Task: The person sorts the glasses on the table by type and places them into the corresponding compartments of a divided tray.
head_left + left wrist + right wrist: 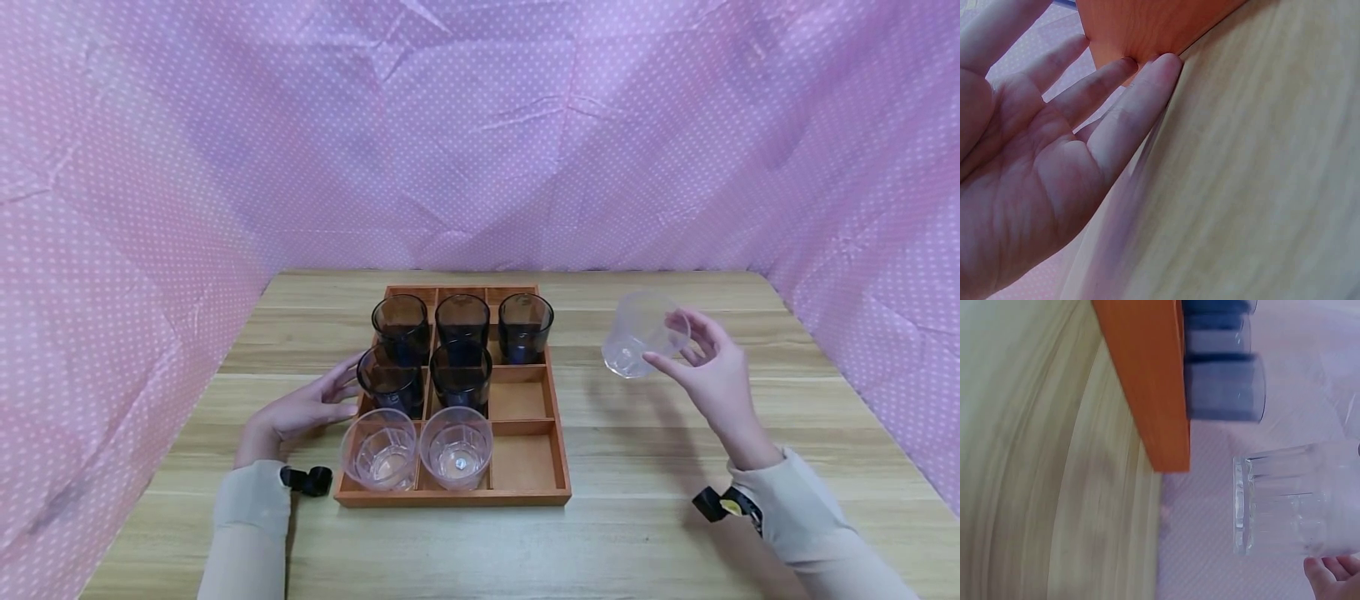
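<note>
My right hand [716, 379] pinches a clear cup [636, 333] by its side, thumb on the near side, raised above the table to the right of the tray. The cup is tilted, and its faceted base shows in the right wrist view. My left hand [307, 408] rests at the left side of the wooden tray [453, 498], its fairly straight fingertips [1163, 65] touching the outer wall. Several dark glasses, including a back-right one [525, 329], fill the back row and two middle-row compartments. Two clear cups, left [384, 450] and centre [457, 450], stand in the front row.
The tray is divided into compartments and lies on a light wood table [637, 533]. Pink dotted cloth [480, 150] hangs behind the table and along both sides. Each wrist wears a black strap with a small device.
</note>
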Demonstrator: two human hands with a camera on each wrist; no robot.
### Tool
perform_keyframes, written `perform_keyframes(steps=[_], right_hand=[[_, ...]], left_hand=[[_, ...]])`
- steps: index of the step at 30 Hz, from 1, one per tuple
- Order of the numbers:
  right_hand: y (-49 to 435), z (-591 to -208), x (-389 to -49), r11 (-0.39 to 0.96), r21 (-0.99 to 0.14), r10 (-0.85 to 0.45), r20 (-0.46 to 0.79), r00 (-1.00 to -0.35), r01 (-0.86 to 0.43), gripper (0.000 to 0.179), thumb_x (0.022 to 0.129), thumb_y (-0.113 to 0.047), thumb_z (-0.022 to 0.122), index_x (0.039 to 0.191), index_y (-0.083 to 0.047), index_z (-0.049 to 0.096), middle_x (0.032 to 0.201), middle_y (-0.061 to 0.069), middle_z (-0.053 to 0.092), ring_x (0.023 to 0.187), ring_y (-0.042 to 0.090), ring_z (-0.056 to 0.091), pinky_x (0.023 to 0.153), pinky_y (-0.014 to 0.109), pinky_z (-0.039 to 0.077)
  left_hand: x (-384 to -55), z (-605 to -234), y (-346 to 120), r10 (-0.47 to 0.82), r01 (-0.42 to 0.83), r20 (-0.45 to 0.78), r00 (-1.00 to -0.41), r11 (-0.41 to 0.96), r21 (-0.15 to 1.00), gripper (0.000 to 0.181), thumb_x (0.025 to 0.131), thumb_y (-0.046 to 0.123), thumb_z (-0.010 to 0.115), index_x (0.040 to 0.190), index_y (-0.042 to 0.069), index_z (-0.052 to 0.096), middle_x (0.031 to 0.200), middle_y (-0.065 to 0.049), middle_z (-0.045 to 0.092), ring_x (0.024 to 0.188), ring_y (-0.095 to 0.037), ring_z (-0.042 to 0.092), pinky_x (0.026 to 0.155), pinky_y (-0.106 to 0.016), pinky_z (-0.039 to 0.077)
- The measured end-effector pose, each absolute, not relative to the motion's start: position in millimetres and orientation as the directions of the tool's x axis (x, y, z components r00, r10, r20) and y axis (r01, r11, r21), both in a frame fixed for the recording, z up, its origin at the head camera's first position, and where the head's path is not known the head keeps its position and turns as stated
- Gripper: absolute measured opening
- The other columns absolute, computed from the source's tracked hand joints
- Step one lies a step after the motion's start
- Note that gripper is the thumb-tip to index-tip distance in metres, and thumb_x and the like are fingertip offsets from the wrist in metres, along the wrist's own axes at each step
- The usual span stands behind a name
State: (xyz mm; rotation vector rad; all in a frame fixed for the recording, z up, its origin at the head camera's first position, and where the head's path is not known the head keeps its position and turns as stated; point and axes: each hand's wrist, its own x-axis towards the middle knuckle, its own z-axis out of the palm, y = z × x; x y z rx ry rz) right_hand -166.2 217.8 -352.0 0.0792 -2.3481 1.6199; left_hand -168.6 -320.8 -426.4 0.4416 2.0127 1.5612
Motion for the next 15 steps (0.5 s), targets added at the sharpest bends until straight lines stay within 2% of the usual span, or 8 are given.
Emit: perform_keyframes(steps=[7,15], right_hand=[[203.4,-349.9,-148.0,0.199,-0.938,0.041,0.296,-0.954,-0.283,0.067,0.072,0.009,0.079,0.132,0.003,0.051,0.116,-0.015,0.063,0.111,-0.003,0.058,0.091,0.006,0.045],[187.8,-349.4,-130.5,0.149,-0.941,-0.041,0.3,-0.953,-0.303,0.067,0.072,0.011,0.078,0.132,0.0,0.051,0.12,-0.011,0.063,0.113,-0.001,0.059,0.094,0.009,0.045]], left_hand=[[-168.4,-425.6,-320.5,0.561,-0.079,-0.228,-0.796,0.277,0.958,0.086,0.096,0.013,0.059,0.157,0.018,-0.002,0.163,-0.017,-0.001,0.147,-0.044,0.007,0.098,-0.01,0.039],[-167.6,-424.4,-319.9,0.564,-0.081,-0.222,-0.795,0.264,0.961,0.086,0.096,0.012,0.059,0.157,0.017,-0.002,0.163,-0.018,-0.001,0.146,-0.044,0.008,0.098,-0.011,0.04]])
